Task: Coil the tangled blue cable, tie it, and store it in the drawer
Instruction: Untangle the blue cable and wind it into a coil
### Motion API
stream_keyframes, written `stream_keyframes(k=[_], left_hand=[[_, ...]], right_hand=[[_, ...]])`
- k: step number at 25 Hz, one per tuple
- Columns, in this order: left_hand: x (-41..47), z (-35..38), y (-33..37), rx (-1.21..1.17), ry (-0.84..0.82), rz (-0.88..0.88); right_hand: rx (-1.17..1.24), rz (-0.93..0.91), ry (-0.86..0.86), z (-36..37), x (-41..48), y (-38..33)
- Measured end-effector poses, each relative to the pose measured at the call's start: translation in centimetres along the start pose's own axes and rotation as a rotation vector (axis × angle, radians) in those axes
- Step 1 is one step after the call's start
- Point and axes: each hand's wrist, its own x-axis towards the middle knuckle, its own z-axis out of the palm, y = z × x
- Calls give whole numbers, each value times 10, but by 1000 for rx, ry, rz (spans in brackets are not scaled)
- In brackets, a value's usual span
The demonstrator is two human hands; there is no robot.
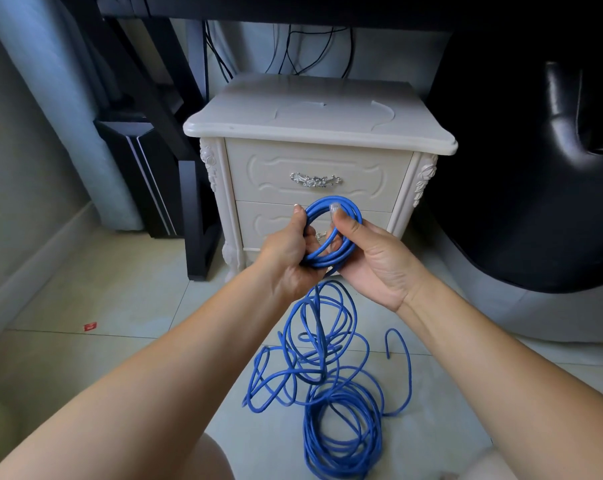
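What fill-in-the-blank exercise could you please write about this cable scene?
The left hand and right hand hold a coil of ___ cable.
The loose rest lies tangled on the ___.
The nightstand's top drawer is ___.
Missing words: blue; floor; closed.

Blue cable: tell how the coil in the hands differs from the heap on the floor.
The small blue cable coil is a tight, neat ring gripped by the left hand and right hand; the blue cable heap sprawls loose and tangled on the tiled floor. The coil is smaller than the heap. Both are one cable.
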Motion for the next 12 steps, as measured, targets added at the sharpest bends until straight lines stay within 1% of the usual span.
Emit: stream_keyframes(k=[2, 5, 7, 9, 10, 12], left_hand=[[-6, 3, 1, 65, 46, 133], [-4, 0, 1, 303, 111, 353], [-4, -2, -4, 424, 99, 500], [-9, -1, -10, 487, 74, 585], [-10, 0, -11, 485, 55, 600], [-11, 2, -12, 414, 1, 577]], right_hand=[[-3, -17, 98, 1, 2, 1], [-226, -33, 306, -2, 5, 3], [-293, -17, 368, -2, 5, 6], [-281, -22, 399, 2, 4, 9], [-250, -39, 412, 4, 4, 7], [-84, -76, 396, 7, 2, 0]])
